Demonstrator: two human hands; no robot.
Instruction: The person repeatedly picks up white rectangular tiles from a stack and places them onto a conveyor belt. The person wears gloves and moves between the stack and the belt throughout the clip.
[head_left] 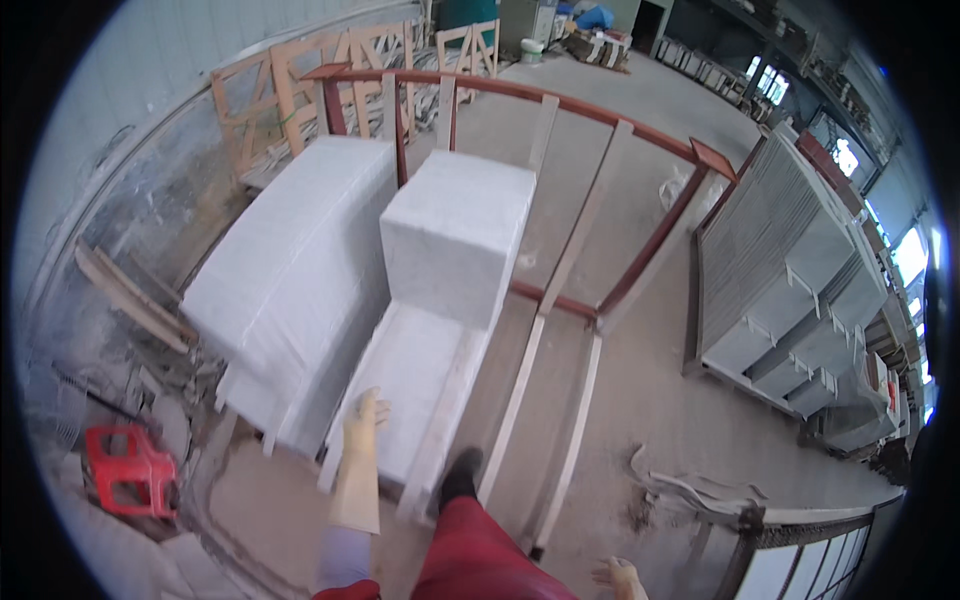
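My left hand [366, 412] wears a pale yellow rubber glove and reaches forward with fingers spread, just over the near end of a low white stone slab [410, 375]. It holds nothing. My right hand [620, 578], also gloved, hangs low at the bottom edge, fingers apart and empty. Behind the low slab stands a taller white stone block [455, 230]. A long stack of white slabs [295, 275] lies to the left. My red trouser leg and black shoe [462, 475] step beside the slab.
A rust-red metal frame [655, 240] with pale wooden rails surrounds the stone. Grey tile stacks [780, 270] lean at the right. A red plastic stool [128, 470] sits at the lower left among rubble. Wooden frames [290, 90] lean on the far wall.
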